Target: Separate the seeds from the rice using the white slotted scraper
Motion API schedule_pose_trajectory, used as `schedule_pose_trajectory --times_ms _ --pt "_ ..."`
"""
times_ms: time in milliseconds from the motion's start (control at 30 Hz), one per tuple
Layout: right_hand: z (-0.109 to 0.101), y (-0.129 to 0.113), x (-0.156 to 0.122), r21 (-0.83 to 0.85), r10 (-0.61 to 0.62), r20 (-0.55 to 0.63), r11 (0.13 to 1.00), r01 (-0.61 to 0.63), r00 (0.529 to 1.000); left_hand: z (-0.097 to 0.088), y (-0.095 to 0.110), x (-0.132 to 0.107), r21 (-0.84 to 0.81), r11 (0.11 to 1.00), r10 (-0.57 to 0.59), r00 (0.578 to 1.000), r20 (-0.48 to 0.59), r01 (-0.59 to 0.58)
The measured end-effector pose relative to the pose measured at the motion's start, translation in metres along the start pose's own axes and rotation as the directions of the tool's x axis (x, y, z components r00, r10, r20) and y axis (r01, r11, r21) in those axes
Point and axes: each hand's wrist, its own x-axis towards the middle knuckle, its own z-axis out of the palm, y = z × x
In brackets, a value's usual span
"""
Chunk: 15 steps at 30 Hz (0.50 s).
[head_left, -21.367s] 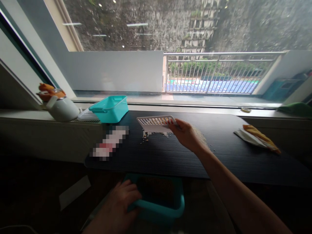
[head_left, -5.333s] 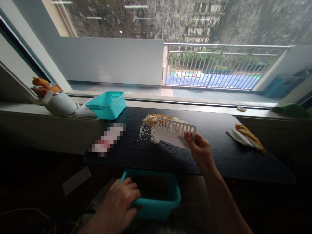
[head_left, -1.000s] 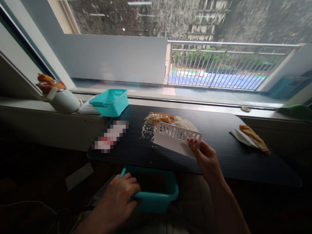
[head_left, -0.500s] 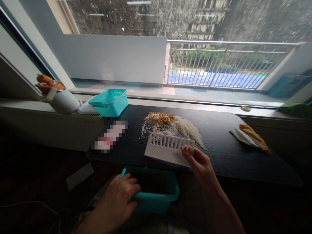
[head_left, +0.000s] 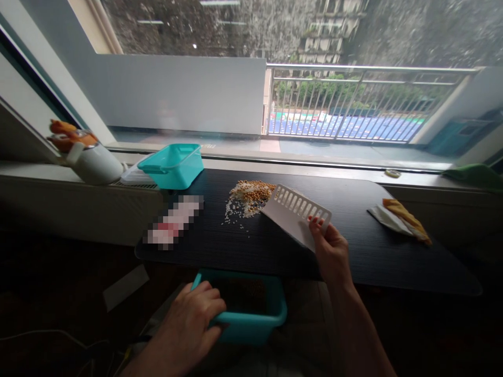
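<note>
My right hand [head_left: 330,243] pinches a white slotted plastic panel [head_left: 288,222] by its right end, tilted over the dark table. The panel's left edge is beside a pile of yellow-orange kernels [head_left: 257,192] mixed with white rice [head_left: 243,208]. The part of the table behind the panel is hidden. Below the table's front edge, my left hand [head_left: 198,309] is closed on the left rim of a teal plastic bin [head_left: 251,332]. Its shadowed inside shows some grainy brown contents, too dark to name.
A second teal bin [head_left: 183,170] stands at the table's back left, near a grey-white mug-like pot [head_left: 98,163]. A blurred-out pinkish item [head_left: 173,222] lies on the left. A yellow and white packet [head_left: 398,222] rests on the table's [head_left: 377,262] right side.
My right hand has moved the panel right and away from me, turning it more steeply. The rice pile on the right is now out of sight behind it. My left hand stays on the bin.
</note>
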Motion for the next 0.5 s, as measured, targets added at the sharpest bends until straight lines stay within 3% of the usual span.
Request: schedule_pose_trajectory --times_ms 167,333,500 --pt "0.001 -0.005 0.013 -0.015 -0.055 -0.004 0.998 0.055 0.999 0.002 0.001 0.001 -0.008 1.000 0.007 1.000 -0.006 -0.007" --pt "0.016 -0.009 0.019 0.002 -0.022 0.081 1.000 0.022 0.996 0.001 0.002 0.003 0.000 1.000 0.004 1.000 -0.003 -0.004" --pt "0.014 -0.017 0.016 -0.001 0.025 0.143 1.000 -0.025 0.989 0.001 0.001 0.003 0.003 1.000 -0.002 1.000 0.014 0.002"
